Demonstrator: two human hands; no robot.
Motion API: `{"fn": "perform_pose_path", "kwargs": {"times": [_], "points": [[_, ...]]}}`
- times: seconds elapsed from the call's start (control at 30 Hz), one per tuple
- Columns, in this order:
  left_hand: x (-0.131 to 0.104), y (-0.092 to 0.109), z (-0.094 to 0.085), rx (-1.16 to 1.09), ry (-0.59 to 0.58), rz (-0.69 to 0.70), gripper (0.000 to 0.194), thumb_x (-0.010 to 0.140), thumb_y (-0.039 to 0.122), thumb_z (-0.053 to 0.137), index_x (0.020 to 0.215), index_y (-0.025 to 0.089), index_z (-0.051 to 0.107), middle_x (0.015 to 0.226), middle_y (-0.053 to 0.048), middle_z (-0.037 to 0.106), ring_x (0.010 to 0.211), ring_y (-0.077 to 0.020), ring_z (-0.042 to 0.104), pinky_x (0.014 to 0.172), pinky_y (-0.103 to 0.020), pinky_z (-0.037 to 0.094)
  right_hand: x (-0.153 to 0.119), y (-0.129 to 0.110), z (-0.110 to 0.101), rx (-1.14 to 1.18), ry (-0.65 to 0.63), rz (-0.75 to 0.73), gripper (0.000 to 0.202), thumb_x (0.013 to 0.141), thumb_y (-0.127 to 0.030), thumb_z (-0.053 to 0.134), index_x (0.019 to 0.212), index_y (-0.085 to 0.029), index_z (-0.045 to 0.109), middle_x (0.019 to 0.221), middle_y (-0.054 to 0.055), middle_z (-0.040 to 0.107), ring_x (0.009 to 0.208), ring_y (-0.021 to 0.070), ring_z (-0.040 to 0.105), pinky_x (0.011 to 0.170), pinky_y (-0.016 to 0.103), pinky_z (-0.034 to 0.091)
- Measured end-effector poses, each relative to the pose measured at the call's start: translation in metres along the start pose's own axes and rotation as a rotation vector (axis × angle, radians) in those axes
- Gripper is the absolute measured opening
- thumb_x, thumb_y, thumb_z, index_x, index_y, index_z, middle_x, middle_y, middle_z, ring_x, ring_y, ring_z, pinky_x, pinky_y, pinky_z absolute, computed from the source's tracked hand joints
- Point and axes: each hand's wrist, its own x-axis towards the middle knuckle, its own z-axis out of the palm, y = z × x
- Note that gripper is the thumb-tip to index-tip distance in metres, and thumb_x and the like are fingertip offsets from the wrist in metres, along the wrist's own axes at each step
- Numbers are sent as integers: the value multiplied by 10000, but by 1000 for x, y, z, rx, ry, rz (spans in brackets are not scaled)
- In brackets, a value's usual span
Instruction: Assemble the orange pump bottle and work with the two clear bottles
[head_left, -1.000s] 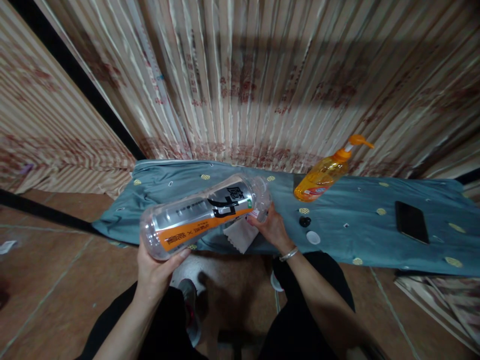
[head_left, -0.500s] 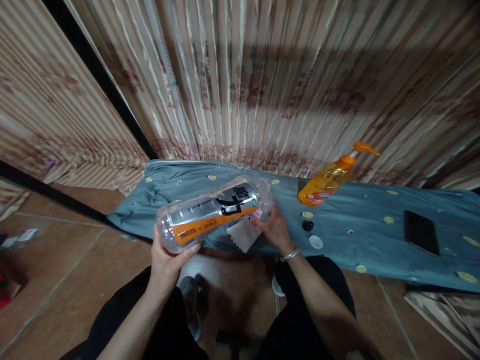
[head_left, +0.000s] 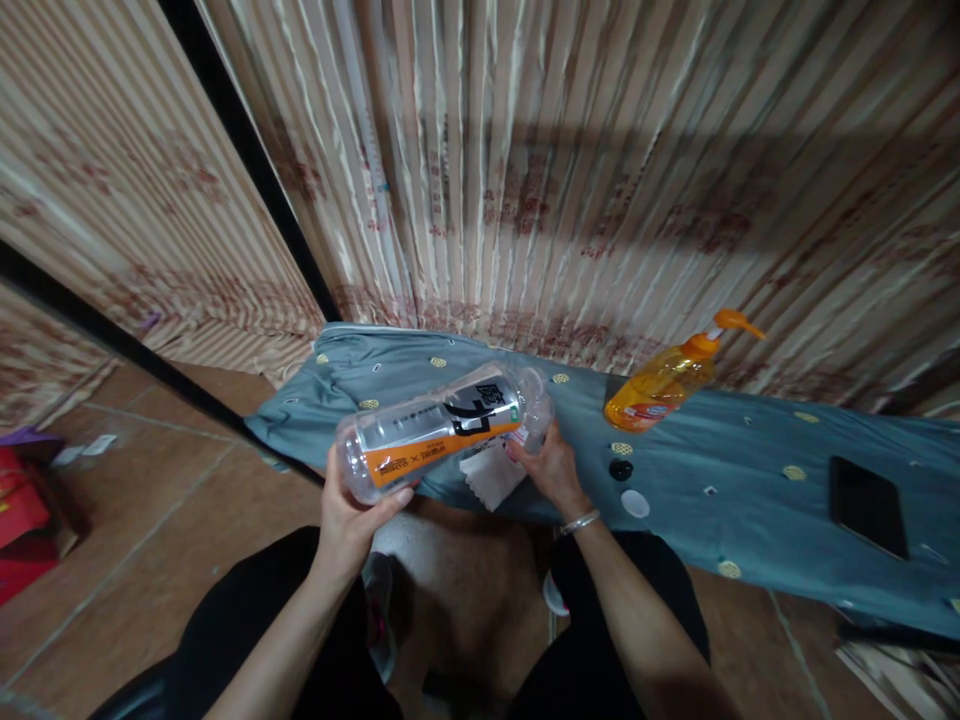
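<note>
A large clear plastic bottle (head_left: 442, 430) with an orange and silver label lies nearly level across the middle, above the cloth. My left hand (head_left: 356, 515) is wrapped round its base end. Near the neck end, my right hand (head_left: 551, 465) grips the bottle, its thumb in front and its other fingers mostly hidden. A white paper piece (head_left: 491, 475) with a scalloped edge shows below the bottle, beside my right hand. To the right stands a pump bottle (head_left: 660, 385) of orange liquid. A black cap (head_left: 620, 469) and a white disc (head_left: 634, 503) lie on the cloth.
The narrow surface has a blue-green patterned cloth (head_left: 757, 490). A dark phone (head_left: 868, 507) lies at its right. Striped curtains (head_left: 525, 180) hang behind, and black poles (head_left: 255, 160) cross at the left. A red object (head_left: 26, 525) sits on the floor at far left.
The view has shifted slightly, so most things appear further right and a little lower. More of the red object shows at the left. Both hands keep their hold on the bottle.
</note>
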Motion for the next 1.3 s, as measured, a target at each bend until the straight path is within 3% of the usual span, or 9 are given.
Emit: {"fn": "perform_pose_path", "kwargs": {"times": [0.17, 0.37, 0.57, 0.8, 1.03, 1.3], "points": [[-1, 0, 4, -33, 8, 20, 1075, 503, 312, 1096, 1448, 230, 591, 1408, -149, 719, 1256, -388, 757, 983, -470, 691, 0, 4, 1, -28, 8, -9, 476, 802, -627, 760, 1064, -294, 544, 900, 73, 769, 822, 350, 795, 755, 498, 678], [-3, 2, 11, -25, 44, 14, 1143, 491, 374, 1096, 1480, 189, 553, 1513, -185, 648, 1429, -426, 650, 1100, -511, 640, 1, 0, -2, -94, -53, 81, 510, 804, -585, 749, 1141, -253, 558, 1023, 119, 801, 970, 366, 818, 859, 484, 668], [-3, 6, 14, -35, 40, 19, 1070, 497, 385, 1085, 1432, 216, 593, 1433, -164, 707, 1328, -432, 718, 977, -515, 703, -1, -6, -5, -116, -91, 127, 516, 830, -566, 728, 1175, -221, 560, 1053, 155, 799, 976, 379, 818, 861, 464, 644], [2, 9, 19, -56, 60, 40, 1099, 451, 365, 1071, 1425, 211, 587, 1447, -174, 724, 1465, -472, 643, 1243, -623, 522, -2, 0, -2, -116, -66, 98, 476, 830, -589, 697, 1126, -253, 536, 1029, 154, 794, 974, 385, 802, 882, 522, 633], [0, 9, 19, -49, 62, 35, 1140, 481, 361, 1055, 1483, 174, 543, 1560, -232, 664, 1538, -490, 578, 1286, -617, 465, -5, 5, 2, -95, -22, 75, 447, 827, -609, 691, 1079, -291, 503, 986, 134, 788, 928, 361, 785, 839, 512, 633], [3, 8, 18, 9, 55, 73, 1148, 506, 400, 1053, 1515, 147, 567, 1597, -244, 653, 1524, -481, 597, 1287, -592, 465, -6, -7, -6, -52, -62, 120, 473, 802, -594, 723, 1094, -269, 540, 1036, 161, 812, 972, 387, 808, 884, 526, 644]]}}
